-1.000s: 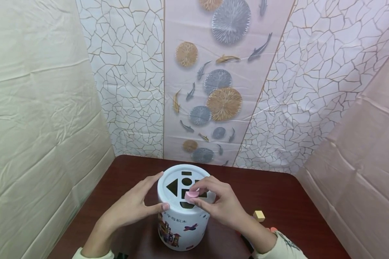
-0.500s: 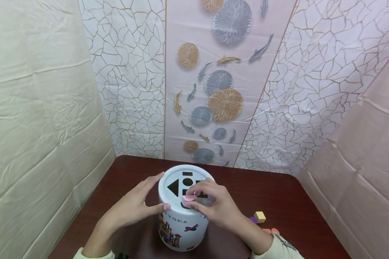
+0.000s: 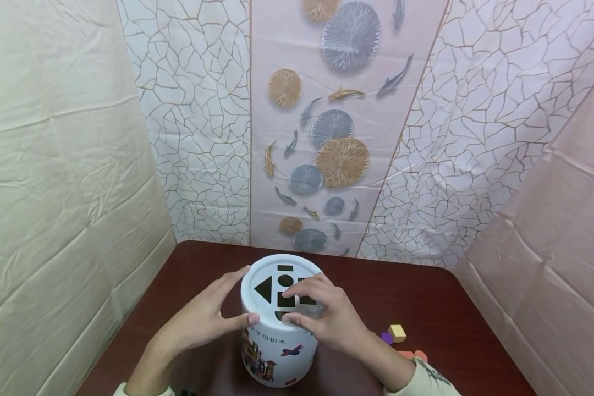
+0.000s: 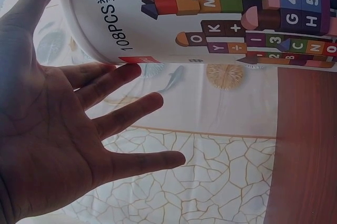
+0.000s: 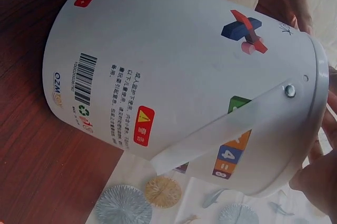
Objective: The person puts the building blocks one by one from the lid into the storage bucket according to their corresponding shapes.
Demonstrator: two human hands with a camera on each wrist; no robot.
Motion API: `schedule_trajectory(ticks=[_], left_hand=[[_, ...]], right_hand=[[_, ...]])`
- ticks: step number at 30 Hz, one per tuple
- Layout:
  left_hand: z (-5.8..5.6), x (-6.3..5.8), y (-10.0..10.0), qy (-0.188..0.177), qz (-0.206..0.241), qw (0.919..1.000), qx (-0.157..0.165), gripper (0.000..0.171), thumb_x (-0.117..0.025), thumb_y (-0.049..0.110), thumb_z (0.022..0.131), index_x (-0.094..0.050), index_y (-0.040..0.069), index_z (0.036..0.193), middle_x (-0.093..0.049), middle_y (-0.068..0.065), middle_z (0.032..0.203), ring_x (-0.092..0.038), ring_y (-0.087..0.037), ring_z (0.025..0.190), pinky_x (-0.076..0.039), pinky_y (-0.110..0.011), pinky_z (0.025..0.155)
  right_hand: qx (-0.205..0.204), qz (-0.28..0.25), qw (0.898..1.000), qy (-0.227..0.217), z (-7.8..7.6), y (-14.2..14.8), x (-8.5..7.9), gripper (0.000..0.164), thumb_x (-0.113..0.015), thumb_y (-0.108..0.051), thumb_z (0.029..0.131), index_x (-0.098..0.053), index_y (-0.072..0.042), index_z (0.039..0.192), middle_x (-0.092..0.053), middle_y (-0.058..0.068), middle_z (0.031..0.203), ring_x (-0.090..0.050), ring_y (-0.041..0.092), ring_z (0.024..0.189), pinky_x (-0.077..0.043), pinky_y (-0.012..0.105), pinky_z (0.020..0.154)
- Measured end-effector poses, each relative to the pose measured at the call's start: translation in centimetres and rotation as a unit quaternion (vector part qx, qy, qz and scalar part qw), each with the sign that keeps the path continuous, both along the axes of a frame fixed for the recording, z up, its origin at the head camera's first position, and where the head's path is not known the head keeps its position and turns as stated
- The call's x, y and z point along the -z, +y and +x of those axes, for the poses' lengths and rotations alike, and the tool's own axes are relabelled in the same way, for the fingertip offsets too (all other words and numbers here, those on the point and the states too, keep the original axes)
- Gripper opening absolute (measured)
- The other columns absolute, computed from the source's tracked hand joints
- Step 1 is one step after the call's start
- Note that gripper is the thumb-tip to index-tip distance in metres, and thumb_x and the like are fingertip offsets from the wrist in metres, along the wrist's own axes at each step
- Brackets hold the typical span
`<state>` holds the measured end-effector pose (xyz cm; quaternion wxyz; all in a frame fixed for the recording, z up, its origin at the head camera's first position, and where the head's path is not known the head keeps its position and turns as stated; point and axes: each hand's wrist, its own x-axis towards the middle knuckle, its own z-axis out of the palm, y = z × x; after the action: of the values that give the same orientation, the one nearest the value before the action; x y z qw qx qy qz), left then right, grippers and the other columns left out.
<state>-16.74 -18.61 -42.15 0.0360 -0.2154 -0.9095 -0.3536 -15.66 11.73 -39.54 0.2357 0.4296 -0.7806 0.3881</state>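
A white toy-block bucket (image 3: 279,355) stands upright on the table, its lid (image 3: 249,300) cut with shaped holes, including a triangle, a circle and a square. My left hand (image 3: 198,313) rests against the bucket's left rim, thumb in front. In the left wrist view, the left fingers (image 4: 131,116) are spread and straight, some touching the bucket's side. Over the lid's right part is my right hand (image 3: 331,313), thumb and fingertips apart, with no block visible between them. The thumb is beside the half-round hole, and the hand covers part of the lid.
Right of the bucket, near the right forearm, lie a yellow cube (image 3: 397,333), a purple block (image 3: 386,338) and orange blocks (image 3: 419,355). A white strap handle (image 5: 210,134) hangs along the bucket's side. Patterned cloth walls surround the dark red table (image 3: 208,258).
The pink block that my right hand pinched moved down to the half-round hole and is now out of sight. My right thumb and fingers have parted. The left hand stays at the rim.
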Motion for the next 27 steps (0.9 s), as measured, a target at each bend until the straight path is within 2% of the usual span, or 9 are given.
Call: schedule_trajectory(ticks=[6, 9, 11, 13, 16, 18, 27], left_hand=[[0.0, 0.2, 0.1, -0.001, 0.0, 1.0, -0.003, 0.102, -0.078, 0.079, 0.088, -0.034, 0.042, 0.173, -0.046, -0.001, 0.174, -0.048, -0.036, 0.159, -0.047, -0.073, 0.118], [0.0, 0.2, 0.1, -0.003, 0.0, 1.0, -0.004, 0.103, -0.078, 0.079, 0.088, -0.034, 0.041, 0.173, -0.046, -0.001, 0.174, -0.048, -0.036, 0.159, -0.047, -0.074, 0.118], [0.0, 0.1, 0.1, -0.002, 0.003, 1.0, -0.004, 0.103, -0.078, 0.078, 0.088, -0.034, 0.04, 0.173, -0.047, -0.001, 0.174, -0.048, -0.036, 0.159, -0.047, -0.074, 0.118], [0.1, 0.1, 0.0, 0.001, 0.005, 1.0, -0.003, 0.103, -0.079, 0.078, 0.088, -0.035, 0.039, 0.173, -0.047, 0.0, 0.174, -0.048, -0.036, 0.159, -0.047, -0.074, 0.118], [0.1, 0.0, 0.1, 0.001, 0.006, 1.0, -0.002, 0.103, -0.079, 0.077, 0.088, -0.035, 0.039, 0.173, -0.047, -0.001, 0.173, -0.048, -0.036, 0.159, -0.047, -0.074, 0.118], [0.1, 0.1, 0.0, 0.004, 0.006, 1.0, -0.002, 0.103, -0.079, 0.077, 0.088, -0.035, 0.039, 0.173, -0.047, -0.001, 0.174, -0.048, -0.036, 0.159, -0.047, -0.074, 0.118], [0.1, 0.3, 0.0, 0.004, 0.008, 1.0, -0.003, 0.102, -0.079, 0.078, 0.088, -0.034, 0.042, 0.172, -0.046, 0.001, 0.174, -0.047, -0.036, 0.16, -0.046, -0.074, 0.119]], right_hand=[[0.02, 0.001, 1.0, -0.007, 0.4, 0.8, -0.2, 0.043, -0.097, -0.015, 0.086, -0.08, -0.024, 0.124, -0.082, -0.006, 0.118, -0.067, 0.014, 0.112, -0.059, 0.03, 0.098], [0.021, -0.003, 1.0, -0.012, 0.6, 1.4, -0.4, 0.044, -0.097, -0.015, 0.086, -0.08, -0.026, 0.124, -0.081, -0.006, 0.117, -0.067, 0.014, 0.112, -0.059, 0.026, 0.088], [0.025, -0.003, 1.0, -0.014, 0.7, 1.8, -0.4, 0.043, -0.097, -0.015, 0.086, -0.08, -0.024, 0.124, -0.081, -0.005, 0.117, -0.067, 0.014, 0.112, -0.06, 0.025, 0.087], [0.033, -0.001, 0.999, -0.021, 0.7, 2.3, -0.5, 0.042, -0.098, -0.015, 0.085, -0.08, -0.022, 0.124, -0.081, -0.006, 0.117, -0.066, 0.012, 0.112, -0.059, 0.023, 0.088], [0.046, 0.005, 0.999, -0.022, 0.8, 3.0, -0.5, 0.043, -0.098, -0.015, 0.085, -0.081, -0.021, 0.124, -0.081, -0.007, 0.117, -0.066, 0.011, 0.113, -0.056, 0.022, 0.101], [0.05, 0.007, 0.999, -0.02, 0.8, 3.5, -0.5, 0.046, -0.098, -0.014, 0.084, -0.08, -0.023, 0.125, -0.081, -0.007, 0.117, -0.067, 0.011, 0.113, -0.055, 0.02, 0.103], [0.089, 0.016, 0.995, -0.038, 1.3, 6.8, -0.9, 0.049, -0.099, -0.01, 0.082, -0.081, -0.018, 0.127, -0.082, -0.004, 0.121, -0.067, 0.015, 0.112, -0.055, 0.02, 0.098]])
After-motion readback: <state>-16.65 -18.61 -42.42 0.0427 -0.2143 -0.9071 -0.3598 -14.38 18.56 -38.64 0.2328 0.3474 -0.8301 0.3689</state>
